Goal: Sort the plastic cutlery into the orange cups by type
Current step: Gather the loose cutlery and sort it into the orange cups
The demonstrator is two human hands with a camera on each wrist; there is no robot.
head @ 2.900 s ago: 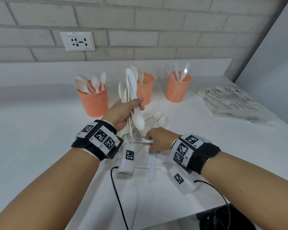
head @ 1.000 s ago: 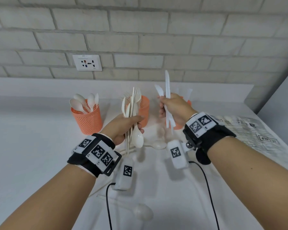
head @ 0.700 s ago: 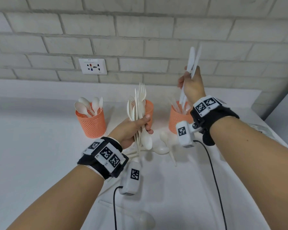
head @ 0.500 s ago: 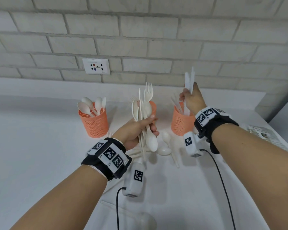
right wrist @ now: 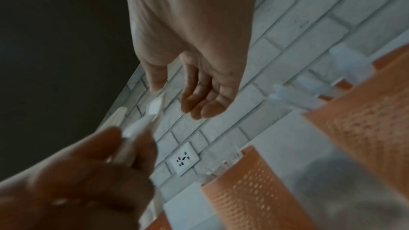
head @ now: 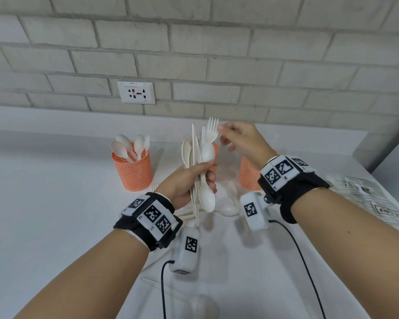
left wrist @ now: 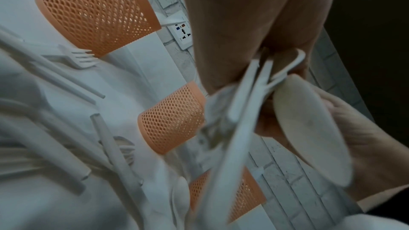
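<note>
The spoon cup (head: 134,171) stands at the left of the tabletop (head: 44,203) as before. The left hand (head: 184,183) keeps its grip closed around the upright bundle of cutlery (head: 200,157) in front of the middle cup (left wrist: 170,118). The right hand (head: 242,139), which held knives over the right cup (head: 249,173) half a second ago, has let them go; its grip is now open and empty, fingertips beside the bundle's fork (head: 212,128)

Head cam looked down over the counter; both wrist cams sat close, tilted up, sharing the orange cups (left wrist: 170,118) and wall socket (right wrist: 182,161).
</note>
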